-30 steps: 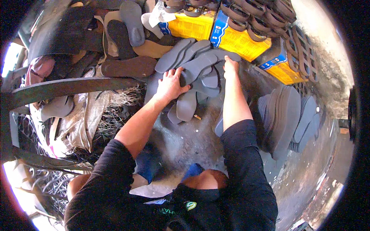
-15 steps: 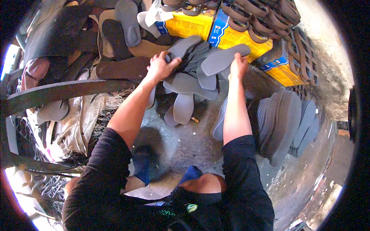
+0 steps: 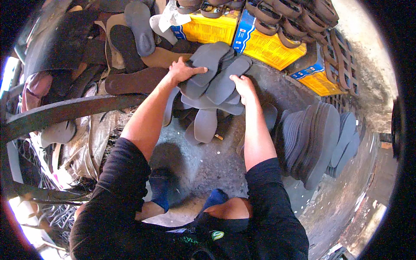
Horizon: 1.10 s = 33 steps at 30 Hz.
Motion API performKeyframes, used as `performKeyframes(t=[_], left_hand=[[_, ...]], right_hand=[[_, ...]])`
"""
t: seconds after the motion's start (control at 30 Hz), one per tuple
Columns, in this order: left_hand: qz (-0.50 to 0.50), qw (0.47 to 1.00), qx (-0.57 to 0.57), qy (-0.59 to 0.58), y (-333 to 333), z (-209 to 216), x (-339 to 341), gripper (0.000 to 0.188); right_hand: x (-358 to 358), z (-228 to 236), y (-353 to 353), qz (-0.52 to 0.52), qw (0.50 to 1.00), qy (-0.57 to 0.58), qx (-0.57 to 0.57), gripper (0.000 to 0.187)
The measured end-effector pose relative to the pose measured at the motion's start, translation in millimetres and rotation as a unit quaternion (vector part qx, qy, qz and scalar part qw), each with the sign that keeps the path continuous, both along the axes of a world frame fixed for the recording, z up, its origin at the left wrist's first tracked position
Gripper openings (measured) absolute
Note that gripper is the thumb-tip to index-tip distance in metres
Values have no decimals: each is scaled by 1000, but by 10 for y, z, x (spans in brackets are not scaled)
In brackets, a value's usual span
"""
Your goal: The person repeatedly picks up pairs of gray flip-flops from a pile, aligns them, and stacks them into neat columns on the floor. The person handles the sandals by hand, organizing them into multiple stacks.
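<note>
In front of me lies a loose pile of grey shoe soles (image 3: pixel 205 125), overlapping at different angles. My left hand (image 3: pixel 183 72) is at the pile's left side, its thumb across a grey sole (image 3: pixel 211 60) and its other fingers curled at the edge. My right hand (image 3: pixel 244 88) pinches the edge of another grey sole (image 3: pixel 229 79) between thumb and fingers. That sole slants over the pile, close beside the one at my left hand. Whether it rests on the soles beneath I cannot tell. The undersides of both soles are hidden.
A long row of stacked grey and brown soles (image 3: pixel 313 141) stands on the floor at the right. Yellow and blue boxes (image 3: pixel 273 45) carry brown sandals (image 3: pixel 299 17) at the back. Dark curved bars (image 3: pixel 78 107) and scrap material (image 3: pixel 84 141) are at the left.
My right hand has moved left and down, bringing its sole over the pile beside the other one. The left hand has shifted only slightly.
</note>
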<state>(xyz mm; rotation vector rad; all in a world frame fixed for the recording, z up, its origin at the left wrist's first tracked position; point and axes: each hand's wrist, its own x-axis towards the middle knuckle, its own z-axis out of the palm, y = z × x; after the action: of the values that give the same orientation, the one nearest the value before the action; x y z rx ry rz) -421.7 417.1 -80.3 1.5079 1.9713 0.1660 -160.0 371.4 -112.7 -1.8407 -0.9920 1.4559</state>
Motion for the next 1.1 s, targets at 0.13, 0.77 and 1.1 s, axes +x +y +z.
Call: performKeyframes(t=[0.13,0.77,1.1], left_hand=[[-91,993,-16,-73,22,-73,88,153],[4,982,41,-184,-127,-199,81,147],[23,937,25,-347,-544,127,431,123]], right_hand=[[101,26,-35,-25,999,22,15,49],[707,892,-437,-142,900,-315,267,37],[-530,-264,-577,-41,979,107,167,28]])
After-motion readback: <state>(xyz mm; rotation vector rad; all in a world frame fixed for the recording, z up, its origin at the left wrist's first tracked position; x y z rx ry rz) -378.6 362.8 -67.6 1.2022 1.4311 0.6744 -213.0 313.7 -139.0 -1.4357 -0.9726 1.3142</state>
